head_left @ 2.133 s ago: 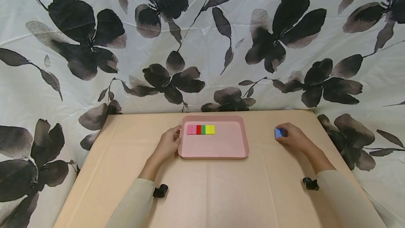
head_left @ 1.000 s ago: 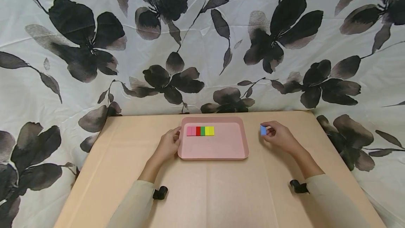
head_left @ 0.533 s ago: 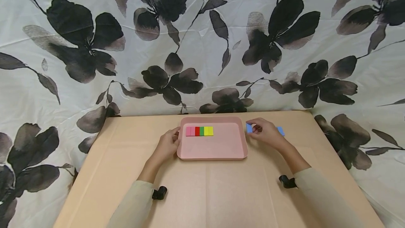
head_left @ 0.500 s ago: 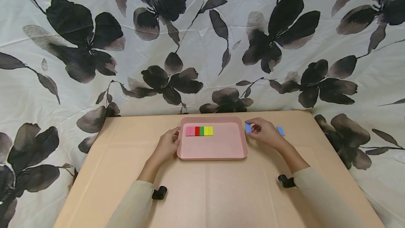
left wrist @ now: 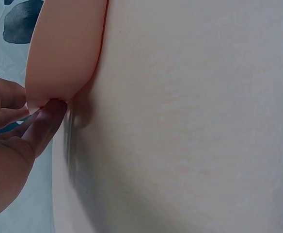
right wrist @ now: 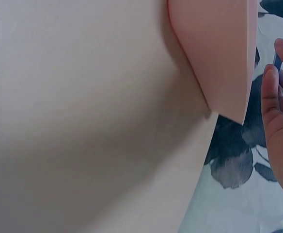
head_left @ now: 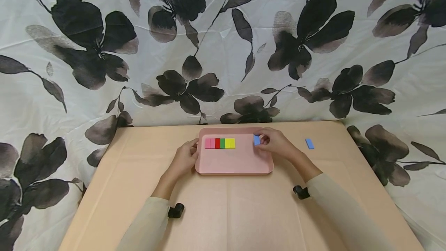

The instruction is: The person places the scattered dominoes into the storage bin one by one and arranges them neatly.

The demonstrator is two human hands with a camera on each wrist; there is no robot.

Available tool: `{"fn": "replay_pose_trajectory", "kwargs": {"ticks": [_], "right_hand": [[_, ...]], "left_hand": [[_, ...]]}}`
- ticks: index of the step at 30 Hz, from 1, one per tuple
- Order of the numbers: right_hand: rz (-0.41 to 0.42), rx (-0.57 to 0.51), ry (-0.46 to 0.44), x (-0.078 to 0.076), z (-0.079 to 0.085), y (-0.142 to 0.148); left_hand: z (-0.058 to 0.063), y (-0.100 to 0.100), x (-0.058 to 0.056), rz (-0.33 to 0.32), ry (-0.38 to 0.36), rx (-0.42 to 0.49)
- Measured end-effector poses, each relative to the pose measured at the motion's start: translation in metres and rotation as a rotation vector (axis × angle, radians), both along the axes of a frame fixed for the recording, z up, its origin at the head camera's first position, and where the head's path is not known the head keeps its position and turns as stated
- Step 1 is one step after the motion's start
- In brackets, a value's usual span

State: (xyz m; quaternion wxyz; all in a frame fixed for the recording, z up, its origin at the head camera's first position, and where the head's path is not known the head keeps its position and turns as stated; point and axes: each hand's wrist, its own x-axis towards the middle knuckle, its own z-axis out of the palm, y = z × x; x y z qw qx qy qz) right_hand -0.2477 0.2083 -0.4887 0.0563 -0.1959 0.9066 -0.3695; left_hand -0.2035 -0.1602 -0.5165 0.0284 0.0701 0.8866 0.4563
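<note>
On the table lies a shallow pink tray (head_left: 234, 169). My left hand (head_left: 185, 156) holds it at the left edge; in the left wrist view the thumb (left wrist: 47, 124) presses its corner. My right hand (head_left: 277, 142) pinches a small blue tile (head_left: 256, 140) between thumb and fingertips, over the right part of the tray. A row of rectangular tiles sits in the tray's upper left: two pink tiles (head_left: 210, 143), a red tile (head_left: 217, 143), a green tile (head_left: 222, 143) and two yellow tiles (head_left: 230, 143). In the right wrist view the held tile shows only as a thin dark edge.
Another blue tile (head_left: 309, 143) lies on the table to the right of the tray. The table (head_left: 230, 212) has a light tan cover. Behind it hangs a white cloth (head_left: 223, 42) with dark flowers. A black wrist camera (head_left: 175, 210) sits at the left cuff.
My right hand has carried the blue tile leftward from the table's right side to over the tray. The other blue tile has come into sight behind it. My left hand stays at the tray's edge.
</note>
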Motion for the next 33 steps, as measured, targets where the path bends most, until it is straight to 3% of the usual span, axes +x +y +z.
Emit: {"fn": "replay_pose_trajectory", "kwargs": {"ticks": [10, 22, 33], "right_hand": [[0.025, 0.097, -0.069, -0.013, -0.004, -0.028], [0.077, 0.221, -0.015, -0.026, -0.019, -0.052], [0.096, 0.199, -0.042, -0.029, -0.026, -0.062]], "left_hand": [[0.0, -0.001, 0.0, -0.007, 0.0, 0.007], [0.0, -0.002, 0.001, -0.004, -0.007, 0.004], [0.0, 0.0, -0.001, -0.008, -0.003, -0.008]]}}
